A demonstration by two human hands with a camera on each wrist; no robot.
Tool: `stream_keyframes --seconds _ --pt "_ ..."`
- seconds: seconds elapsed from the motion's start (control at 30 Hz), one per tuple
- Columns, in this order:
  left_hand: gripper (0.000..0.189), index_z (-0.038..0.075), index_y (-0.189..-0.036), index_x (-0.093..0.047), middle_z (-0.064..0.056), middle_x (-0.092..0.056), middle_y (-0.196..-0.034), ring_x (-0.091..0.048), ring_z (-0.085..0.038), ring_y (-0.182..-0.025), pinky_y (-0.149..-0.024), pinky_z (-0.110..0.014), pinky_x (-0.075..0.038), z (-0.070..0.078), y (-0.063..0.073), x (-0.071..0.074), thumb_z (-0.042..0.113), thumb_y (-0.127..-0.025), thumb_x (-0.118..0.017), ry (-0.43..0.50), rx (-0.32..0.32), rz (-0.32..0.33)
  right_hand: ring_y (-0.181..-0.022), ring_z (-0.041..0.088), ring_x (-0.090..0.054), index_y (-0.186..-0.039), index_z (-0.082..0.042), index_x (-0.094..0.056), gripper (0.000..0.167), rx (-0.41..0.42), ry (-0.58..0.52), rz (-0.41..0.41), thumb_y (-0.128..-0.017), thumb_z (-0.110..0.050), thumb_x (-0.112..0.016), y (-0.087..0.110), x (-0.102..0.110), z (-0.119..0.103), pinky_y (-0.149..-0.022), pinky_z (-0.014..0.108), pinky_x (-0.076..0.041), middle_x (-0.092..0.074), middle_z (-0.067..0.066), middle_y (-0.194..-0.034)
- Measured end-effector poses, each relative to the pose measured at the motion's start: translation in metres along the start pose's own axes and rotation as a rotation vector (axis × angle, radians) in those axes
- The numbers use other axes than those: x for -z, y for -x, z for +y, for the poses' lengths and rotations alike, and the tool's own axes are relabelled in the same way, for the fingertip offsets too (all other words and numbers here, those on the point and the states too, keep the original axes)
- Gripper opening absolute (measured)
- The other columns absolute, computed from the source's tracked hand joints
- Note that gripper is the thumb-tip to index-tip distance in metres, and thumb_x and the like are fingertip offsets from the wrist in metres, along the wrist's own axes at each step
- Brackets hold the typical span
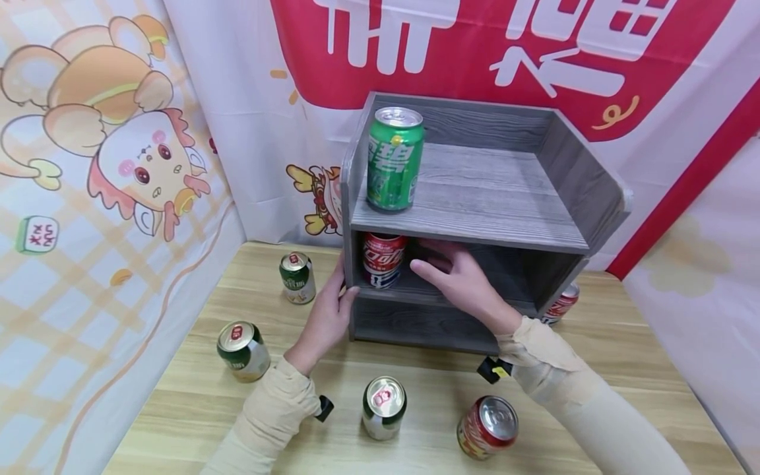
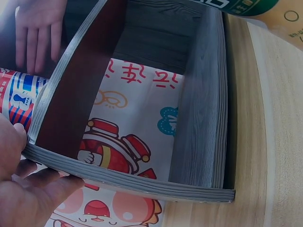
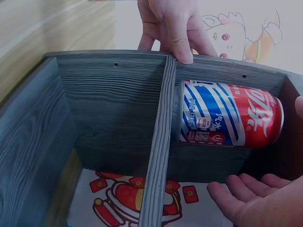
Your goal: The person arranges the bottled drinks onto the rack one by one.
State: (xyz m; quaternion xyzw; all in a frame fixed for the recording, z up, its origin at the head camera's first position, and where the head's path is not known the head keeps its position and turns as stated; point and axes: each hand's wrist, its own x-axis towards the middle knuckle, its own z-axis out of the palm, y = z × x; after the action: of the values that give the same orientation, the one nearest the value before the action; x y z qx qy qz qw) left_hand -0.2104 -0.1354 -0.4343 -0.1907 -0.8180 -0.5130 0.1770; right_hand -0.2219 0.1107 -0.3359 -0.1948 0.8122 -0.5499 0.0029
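Note:
A grey wooden shelf [image 1: 499,191] stands on the table. My left hand [image 1: 325,318] grips its left side panel, thumb over the front edge and fingers along the outside. Inside the middle compartment, at its left end, a red cola can [image 1: 382,258] stands upright; its blue-and-white striped lower part shows in the right wrist view. My right hand [image 1: 466,280] reaches into that compartment, to the right of the can and apart from it, with fingers relaxed [image 3: 241,189] and nothing held. On the top shelf, at the left, stands a green soda can [image 1: 394,161].
Green-and-white cans stand left of the shelf [image 1: 297,280], [image 1: 243,353] and in front [image 1: 384,408]. One red can [image 1: 487,427] stands at the front right, another red can [image 1: 561,305] beside the shelf's right side. Printed cloth [image 1: 237,99] hangs behind the wooden table [image 1: 178,409].

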Motion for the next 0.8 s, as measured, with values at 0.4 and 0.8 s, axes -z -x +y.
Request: stream_keyframes --seconds 0.4,0.8 --pt "0.066 0.004 -0.163 -0.016 -0.016 -0.023 -0.166 -0.034 -0.033 -0.147 -0.117 -0.045 -0.038 -0.002 -0.001 -0.001 0.005 -0.106 -0.049 0.001 -0.004 -0.003 -0.136 0.033 -0.048 -0.144 0.006 -0.047 0.055 0.155 0.013 0.001 -0.094 0.0 -0.069 0.028 0.018 0.01 -0.112 0.044 -0.045 -0.052 0.024 -0.145" --pt "0.067 0.006 -0.163 -0.016 -0.016 -0.025 -0.165 -0.036 -0.033 -0.146 -0.116 -0.045 -0.039 -0.002 0.001 -0.001 0.005 -0.106 -0.05 0.005 0.005 0.005 -0.126 0.023 -0.057 -0.133 0.003 -0.058 0.042 0.205 0.065 0.017 -0.093 -0.001 -0.071 0.062 0.037 0.028 -0.102 0.022 -0.051 -0.059 0.023 -0.136"
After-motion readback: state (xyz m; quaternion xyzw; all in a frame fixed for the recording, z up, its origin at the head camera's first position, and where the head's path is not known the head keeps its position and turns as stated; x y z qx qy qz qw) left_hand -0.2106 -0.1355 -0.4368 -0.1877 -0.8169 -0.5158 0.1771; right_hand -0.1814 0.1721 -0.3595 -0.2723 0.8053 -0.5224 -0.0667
